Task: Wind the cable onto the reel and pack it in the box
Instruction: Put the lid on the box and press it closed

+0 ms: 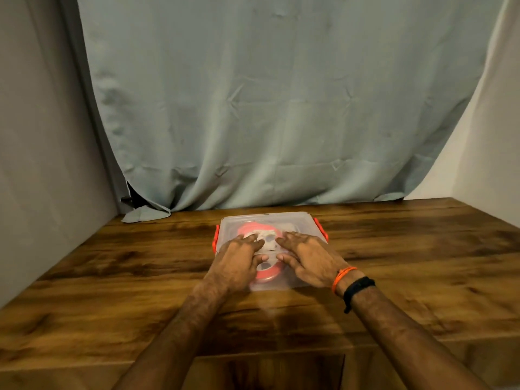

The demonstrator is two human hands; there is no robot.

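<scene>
Your 2 hands lie flat on the lid of the clear plastic box, which stands on the wooden desk in front of you. Your left hand covers the left part of the lid, with its fingers spread and stretched forward; it grips nothing. Your right hand rests on the right part in the same way, palm down, fingers apart, also holding nothing. The 2 thumbs point toward each other near the middle of the lid but do not touch.

Through the lid you see the reel lying flat inside the box. It has a white face with round holes, and the pink-orange cable is wound around it. The picture is a little blurred here, so the end of the cable cannot be seen clearly.

The box has orange latches, 1 on the left side and 1 on the right side. I cannot tell if they are locked.

On your right wrist there is an orange thread band and just behind it a black band. Behind the desk hangs a grey-green curtain.
</scene>
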